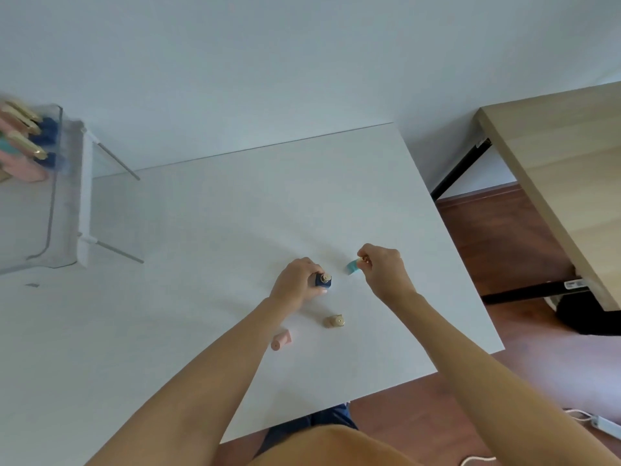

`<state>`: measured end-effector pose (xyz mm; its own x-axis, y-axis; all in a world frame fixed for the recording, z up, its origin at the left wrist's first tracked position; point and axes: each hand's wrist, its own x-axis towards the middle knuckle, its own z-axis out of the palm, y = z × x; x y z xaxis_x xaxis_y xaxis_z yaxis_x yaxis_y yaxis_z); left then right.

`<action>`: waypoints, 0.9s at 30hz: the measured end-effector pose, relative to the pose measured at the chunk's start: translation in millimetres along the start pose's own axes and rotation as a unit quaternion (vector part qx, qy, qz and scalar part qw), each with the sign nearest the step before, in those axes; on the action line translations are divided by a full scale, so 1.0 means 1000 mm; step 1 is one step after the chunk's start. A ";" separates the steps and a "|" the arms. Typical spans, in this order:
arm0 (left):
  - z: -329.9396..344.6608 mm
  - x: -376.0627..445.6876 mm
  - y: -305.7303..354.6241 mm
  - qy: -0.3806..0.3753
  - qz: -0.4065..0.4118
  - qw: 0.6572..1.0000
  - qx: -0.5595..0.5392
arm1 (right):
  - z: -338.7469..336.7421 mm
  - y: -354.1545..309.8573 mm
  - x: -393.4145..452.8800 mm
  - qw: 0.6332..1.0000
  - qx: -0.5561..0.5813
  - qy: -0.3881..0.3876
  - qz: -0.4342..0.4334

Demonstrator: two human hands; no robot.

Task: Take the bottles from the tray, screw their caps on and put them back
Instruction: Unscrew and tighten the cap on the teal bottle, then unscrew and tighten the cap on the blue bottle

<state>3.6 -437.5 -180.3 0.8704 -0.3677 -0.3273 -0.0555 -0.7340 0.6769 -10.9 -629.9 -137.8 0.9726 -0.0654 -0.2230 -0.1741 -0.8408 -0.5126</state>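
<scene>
My left hand (297, 280) grips a small dark blue bottle (323, 281) that stands upright on the white table (201, 230); its gold neck shows on top. To the right, my right hand (383, 269) pinches the gold top of a small teal bottle (353, 266), tilted just above or on the table; I cannot tell which. A beige bottle (334, 321) with a gold top and a pink cap (281, 340) lie loose on the table, nearer to me. The clear tray (50, 203) at the far left holds several more bottles (25, 142).
A clear stand with white bars (88, 196) adjoins the tray. The table's right edge drops to a wooden floor (497, 237). A second, wooden table (564, 169) stands at the right. A white power strip (605, 425) lies on the floor.
</scene>
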 end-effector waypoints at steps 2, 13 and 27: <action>0.000 0.000 -0.002 0.004 0.004 1.000 -0.001 | 0.001 -0.001 0.002 1.000 -0.014 -0.005 -0.012; -0.044 -0.027 -0.002 0.088 -0.002 0.991 -0.097 | -0.010 -0.021 0.000 0.996 -0.063 -0.032 -0.046; -0.086 -0.096 0.018 0.163 0.080 0.981 -0.061 | -0.053 -0.098 -0.055 0.960 0.135 0.011 -0.243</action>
<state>-39.0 -366.7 -79.7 0.9666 -0.2562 0.0053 -0.1632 -0.5999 0.7833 -39.3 -572.8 -31.2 0.9515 0.2862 0.1132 0.2710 -0.6044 -0.7492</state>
